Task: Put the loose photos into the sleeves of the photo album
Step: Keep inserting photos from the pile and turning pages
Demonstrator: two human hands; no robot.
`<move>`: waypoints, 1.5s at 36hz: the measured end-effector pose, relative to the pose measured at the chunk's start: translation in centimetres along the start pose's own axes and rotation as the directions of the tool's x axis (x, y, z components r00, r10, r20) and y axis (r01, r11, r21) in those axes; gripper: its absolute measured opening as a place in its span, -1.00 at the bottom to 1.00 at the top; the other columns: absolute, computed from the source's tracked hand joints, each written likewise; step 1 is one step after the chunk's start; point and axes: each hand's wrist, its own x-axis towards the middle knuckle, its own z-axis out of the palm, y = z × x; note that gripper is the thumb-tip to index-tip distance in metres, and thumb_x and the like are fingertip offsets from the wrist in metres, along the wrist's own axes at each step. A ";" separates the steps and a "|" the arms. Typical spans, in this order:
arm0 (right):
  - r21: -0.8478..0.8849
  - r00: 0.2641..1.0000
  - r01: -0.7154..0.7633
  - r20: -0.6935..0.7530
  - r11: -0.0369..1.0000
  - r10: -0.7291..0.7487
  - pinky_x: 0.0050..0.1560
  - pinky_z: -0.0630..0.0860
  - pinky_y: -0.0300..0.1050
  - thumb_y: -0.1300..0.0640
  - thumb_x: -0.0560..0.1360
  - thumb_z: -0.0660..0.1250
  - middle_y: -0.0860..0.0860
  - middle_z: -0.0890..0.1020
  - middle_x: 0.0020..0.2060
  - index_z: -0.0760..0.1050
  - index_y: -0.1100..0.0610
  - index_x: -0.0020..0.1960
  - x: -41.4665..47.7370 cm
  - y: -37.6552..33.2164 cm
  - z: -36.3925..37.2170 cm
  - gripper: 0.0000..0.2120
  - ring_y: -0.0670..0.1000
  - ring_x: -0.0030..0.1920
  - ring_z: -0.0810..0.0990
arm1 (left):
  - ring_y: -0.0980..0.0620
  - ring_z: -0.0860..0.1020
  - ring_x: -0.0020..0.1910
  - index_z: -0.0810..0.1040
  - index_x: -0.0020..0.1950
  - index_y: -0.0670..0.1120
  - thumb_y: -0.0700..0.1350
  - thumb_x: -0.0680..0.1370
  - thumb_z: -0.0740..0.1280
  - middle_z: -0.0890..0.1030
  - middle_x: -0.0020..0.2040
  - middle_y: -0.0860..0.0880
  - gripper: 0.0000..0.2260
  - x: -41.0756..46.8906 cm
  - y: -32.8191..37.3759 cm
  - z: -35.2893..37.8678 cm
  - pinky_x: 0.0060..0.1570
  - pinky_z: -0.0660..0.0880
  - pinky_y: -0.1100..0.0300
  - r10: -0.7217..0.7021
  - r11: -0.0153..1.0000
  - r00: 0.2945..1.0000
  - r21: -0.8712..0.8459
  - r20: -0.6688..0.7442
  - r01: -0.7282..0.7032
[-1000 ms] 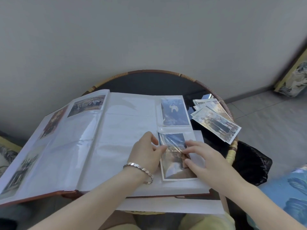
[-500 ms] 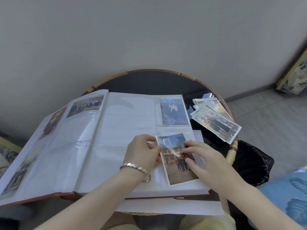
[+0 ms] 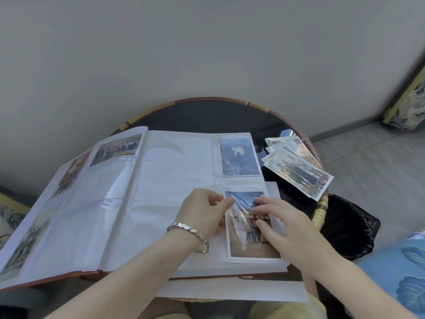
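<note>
Half a second ago the photo (image 3: 243, 248) lay askew on the right-hand page. Now it sits square to the page edges, and the clear film lies further down over its upper half. The left hand (image 3: 202, 210) has shifted slightly right and pinches the lifted film of the lower sleeve (image 3: 241, 186) between thumb and forefinger. The right hand (image 3: 282, 223) lies on the photo with fingers spread and thumb flat, pressing it rather than gripping it.

The photo album (image 3: 172, 180) lies open on the round, rattan-rimmed desk (image 3: 207, 118). The upper sleeve on the right page holds a portrait photo (image 3: 238, 156). The left page (image 3: 118, 147) carries several filled sleeves. A fanned pile of loose photos (image 3: 296, 172) rests on the desk just right of the album, one corner overhanging the rim.

Glare on the crumpled film blurs the photo's top edge, so it seems to be under the film, though how far in is unclear. The right hand hides the photo's right side. A bracelet (image 3: 184, 226) circles the left wrist, and a black bag (image 3: 345, 226) sits beyond the desk's rim.
</note>
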 end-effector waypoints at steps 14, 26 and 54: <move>-0.004 1.000 0.007 0.022 1.000 -0.007 0.06 0.08 -0.73 0.15 0.52 0.31 -0.38 0.35 0.16 0.50 -0.10 0.16 0.0 0.2 -0.4 -0.75 -0.56 0.14 0.20 | 0.12 0.58 -0.43 0.48 0.01 -0.03 -0.22 0.35 0.52 0.62 -0.36 -0.06 -0.66 -1.3 -0.5 0.4 -0.42 0.49 0.37 -0.089 0.989 0.996 -0.116 -0.016 0.087; -0.074 0.985 0.003 -0.171 0.997 -0.016 0.05 0.13 -0.70 0.20 0.50 0.32 -0.28 0.46 0.07 0.57 0.01 0.08 0.5 0.9 -3.0 -0.80 -0.44 0.08 0.38 | 0.03 0.62 -0.36 0.48 -0.19 0.02 -0.13 0.35 0.50 0.62 -0.39 0.00 -0.80 -1.9 0.5 -0.8 -0.19 0.62 0.12 0.003 0.961 0.978 0.270 0.209 -0.061; -0.693 0.976 -0.216 -0.158 0.688 0.148 -0.15 0.41 -0.18 -0.16 0.57 0.15 -0.02 0.63 -0.08 0.58 -0.02 0.07 4.3 4.4 -5.6 -0.68 0.02 0.01 0.55 | 0.23 0.17 0.43 0.34 0.42 0.11 0.28 0.36 0.39 0.23 0.47 0.20 -0.33 -1.9 -1.0 0.4 0.36 0.03 0.33 0.423 0.508 0.746 0.547 0.515 -0.666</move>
